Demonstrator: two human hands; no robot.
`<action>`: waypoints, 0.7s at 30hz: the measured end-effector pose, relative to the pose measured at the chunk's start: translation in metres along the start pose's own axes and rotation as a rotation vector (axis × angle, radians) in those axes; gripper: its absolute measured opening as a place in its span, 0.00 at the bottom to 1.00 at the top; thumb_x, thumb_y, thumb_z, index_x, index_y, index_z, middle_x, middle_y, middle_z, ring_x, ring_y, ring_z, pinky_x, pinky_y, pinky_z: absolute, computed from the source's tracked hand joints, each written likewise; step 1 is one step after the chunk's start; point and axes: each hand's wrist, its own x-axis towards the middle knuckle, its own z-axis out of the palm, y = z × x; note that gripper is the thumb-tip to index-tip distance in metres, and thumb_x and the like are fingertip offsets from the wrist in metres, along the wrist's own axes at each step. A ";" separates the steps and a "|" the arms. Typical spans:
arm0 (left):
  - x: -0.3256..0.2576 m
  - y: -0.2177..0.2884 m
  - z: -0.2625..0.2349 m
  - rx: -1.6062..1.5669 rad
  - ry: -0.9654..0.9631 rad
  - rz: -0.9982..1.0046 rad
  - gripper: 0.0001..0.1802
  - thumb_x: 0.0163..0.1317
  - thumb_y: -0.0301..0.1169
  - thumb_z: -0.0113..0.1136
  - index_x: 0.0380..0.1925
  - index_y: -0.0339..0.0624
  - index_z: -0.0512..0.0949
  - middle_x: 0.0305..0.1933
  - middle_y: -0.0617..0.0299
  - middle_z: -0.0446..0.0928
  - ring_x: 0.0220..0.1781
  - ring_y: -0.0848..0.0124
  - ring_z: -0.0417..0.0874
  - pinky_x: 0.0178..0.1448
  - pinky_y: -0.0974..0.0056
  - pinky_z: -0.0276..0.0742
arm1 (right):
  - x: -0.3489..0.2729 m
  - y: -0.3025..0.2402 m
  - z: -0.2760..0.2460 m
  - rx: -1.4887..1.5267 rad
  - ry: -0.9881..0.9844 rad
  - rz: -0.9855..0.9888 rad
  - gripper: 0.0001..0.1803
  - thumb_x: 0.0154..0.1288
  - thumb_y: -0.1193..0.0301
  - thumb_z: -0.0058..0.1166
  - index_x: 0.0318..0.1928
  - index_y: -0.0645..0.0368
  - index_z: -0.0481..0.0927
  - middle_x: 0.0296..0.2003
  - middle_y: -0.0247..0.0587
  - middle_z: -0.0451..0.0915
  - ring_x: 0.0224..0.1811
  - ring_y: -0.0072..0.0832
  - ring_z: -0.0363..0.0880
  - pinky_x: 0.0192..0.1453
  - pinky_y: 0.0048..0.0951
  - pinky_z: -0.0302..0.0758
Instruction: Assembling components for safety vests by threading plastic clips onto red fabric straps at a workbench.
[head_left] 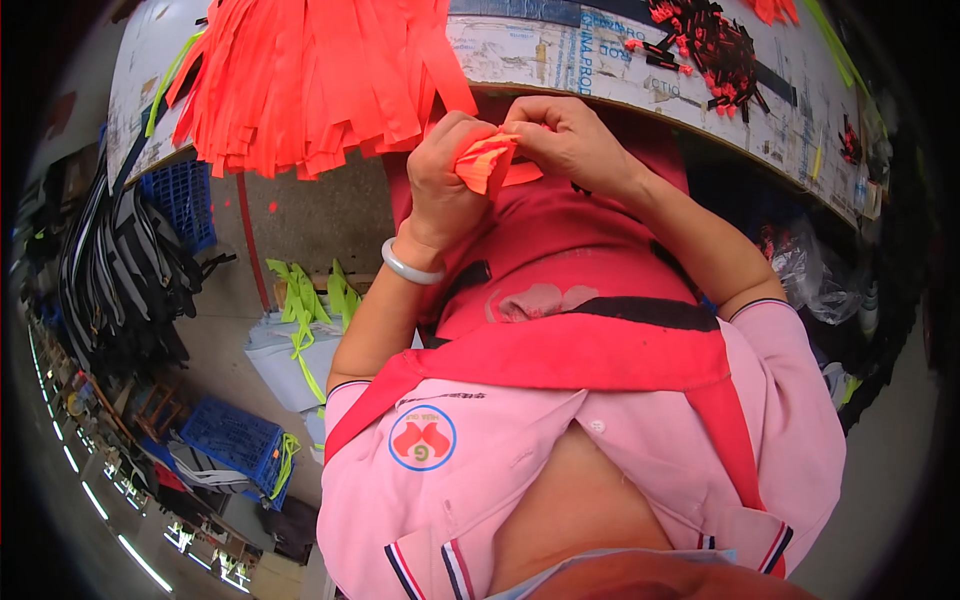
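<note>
My left hand [437, 178] is closed around a bunched bright-orange fabric strip [487, 160], whose folded layers stick out of the fist. Close beside it, my right hand [580, 148] pinches the upper edge of that strip between thumb and fingertips. Both hands are just off the table's near edge, above my red apron [560, 250]. A thick bundle of orange fabric strips [310, 80] hangs over the table edge, its loose ends next to my left hand. Whether a small part sits inside the right fingertips cannot be seen.
On the worn table [520, 55] lies a pile of small black and red pieces [715, 50] at the right. Black and grey straps [130, 270] hang at the left, near a blue crate [180, 205]. Yellow-green strips [300, 300] lie on white sheets below.
</note>
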 end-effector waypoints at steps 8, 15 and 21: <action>-0.006 0.002 -0.003 -0.273 -0.021 -0.252 0.04 0.59 0.24 0.62 0.33 0.36 0.78 0.27 0.64 0.76 0.29 0.79 0.75 0.35 0.72 0.72 | 0.001 0.011 0.009 -0.095 0.078 -0.218 0.11 0.62 0.70 0.47 0.29 0.65 0.74 0.18 0.28 0.68 0.21 0.16 0.62 0.26 0.22 0.63; -0.008 0.008 0.004 -0.433 0.013 -0.291 0.03 0.64 0.23 0.56 0.34 0.34 0.77 0.32 0.63 0.78 0.35 0.76 0.78 0.39 0.70 0.72 | 0.004 0.030 0.004 0.361 -0.137 0.094 0.12 0.70 0.65 0.47 0.30 0.57 0.75 0.19 0.23 0.65 0.16 0.11 0.58 0.18 0.16 0.54; -0.002 -0.004 -0.010 -0.638 -0.168 -0.570 0.05 0.63 0.22 0.57 0.39 0.35 0.76 0.31 0.65 0.79 0.32 0.77 0.78 0.38 0.72 0.73 | 0.003 0.005 -0.021 0.763 -0.315 0.217 0.15 0.71 0.60 0.48 0.29 0.56 0.70 0.17 0.23 0.61 0.13 0.08 0.56 0.13 0.12 0.52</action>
